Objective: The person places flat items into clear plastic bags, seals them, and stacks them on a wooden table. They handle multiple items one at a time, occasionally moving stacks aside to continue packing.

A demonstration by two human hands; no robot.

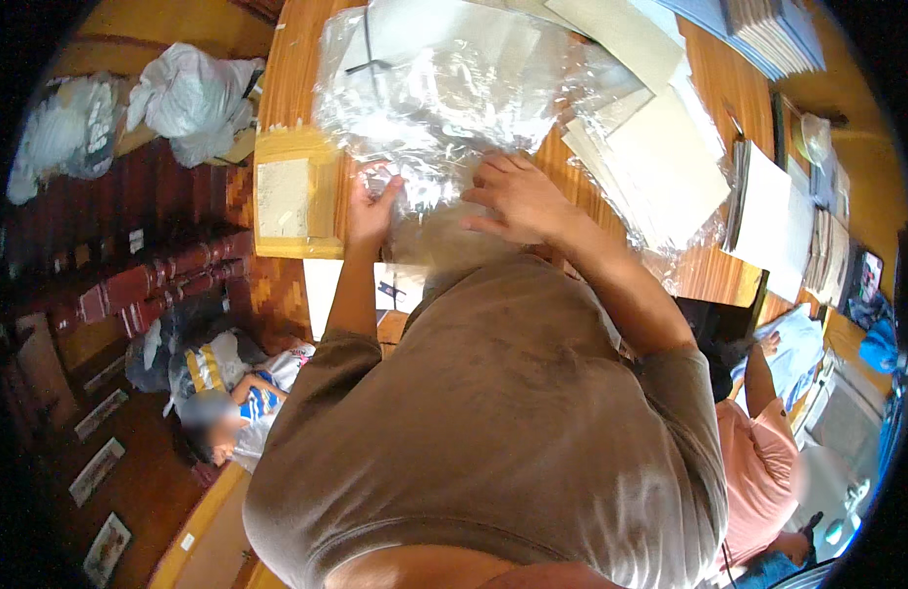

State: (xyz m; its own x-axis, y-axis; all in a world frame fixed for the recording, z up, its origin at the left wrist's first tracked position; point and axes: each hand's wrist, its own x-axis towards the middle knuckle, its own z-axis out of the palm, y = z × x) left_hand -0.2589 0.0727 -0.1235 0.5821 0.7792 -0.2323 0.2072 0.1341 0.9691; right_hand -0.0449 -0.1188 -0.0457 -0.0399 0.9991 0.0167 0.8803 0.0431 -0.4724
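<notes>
Clear, shiny plastic bags or sheets lie crumpled across the wooden table in front of me. My left hand is closed on the near left edge of this plastic, with the thumb on top and the other fingers partly hidden. To its right, my right hand rests on the plastic, palm down, fingers stretched toward the left and apart. Between my hands, the plastic hangs toward the table's near edge, where a blurred brownish patch shows through. A thin dark strip lies on top of the plastic farther back.
Cream sheets or envelopes in clear wrapping lie to the right on the wooden table. Blue-edged stacks stand far right. White plastic bags sit at left. One person is at lower left, another in pink at right.
</notes>
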